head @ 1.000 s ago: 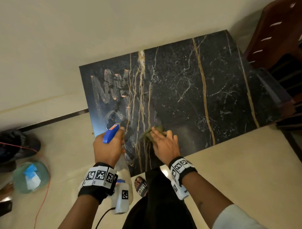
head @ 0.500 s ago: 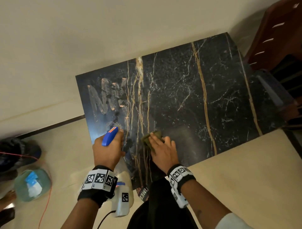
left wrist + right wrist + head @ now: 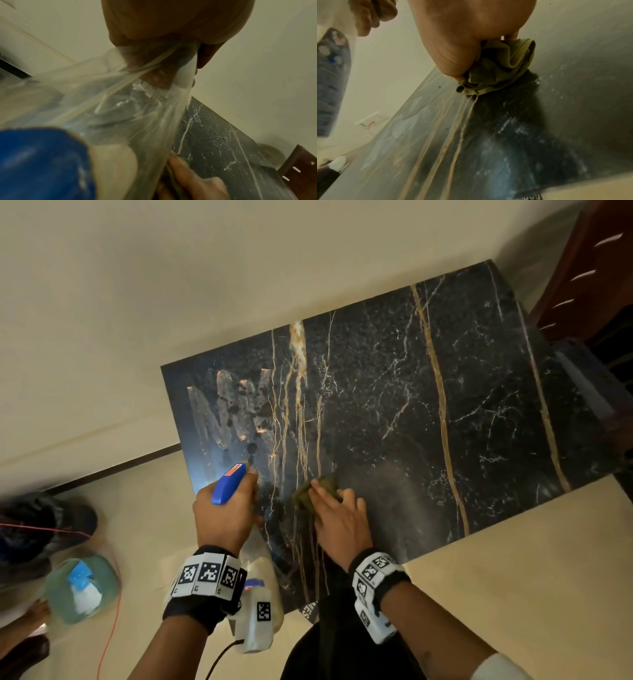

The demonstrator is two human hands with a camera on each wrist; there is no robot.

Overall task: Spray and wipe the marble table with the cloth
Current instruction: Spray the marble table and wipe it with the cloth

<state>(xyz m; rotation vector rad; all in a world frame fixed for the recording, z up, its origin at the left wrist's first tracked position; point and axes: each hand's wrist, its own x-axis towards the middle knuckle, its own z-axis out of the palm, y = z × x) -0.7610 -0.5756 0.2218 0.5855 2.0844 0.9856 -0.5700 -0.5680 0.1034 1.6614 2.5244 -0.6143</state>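
The black marble table (image 3: pixel 428 412) with gold and white veins stands against a cream wall. My left hand (image 3: pixel 224 515) grips a clear spray bottle (image 3: pixel 260 556) with a blue head (image 3: pixel 228 483) over the table's near-left corner; the bottle body (image 3: pixel 106 108) fills the left wrist view. My right hand (image 3: pixel 337 517) presses a bunched olive-green cloth (image 3: pixel 317 489) onto the marble near the front edge. The right wrist view shows the cloth (image 3: pixel 501 67) crumpled under my palm, on the table (image 3: pixel 522 135). Wet smears (image 3: pixel 233 409) lie on the table's left part.
A dark wooden chair (image 3: pixel 589 268) stands at the table's right end. On the floor at the left lie a green container with a blue and white label (image 3: pixel 82 587), dark shoes (image 3: pixel 44 529) and an orange cord (image 3: pixel 109 628). Beige floor tiles (image 3: pixel 513 577) stretch in front.
My right hand with the cloth has slid a little away from the front edge across the marble. The left hand still holds the spray bottle in the same spot.
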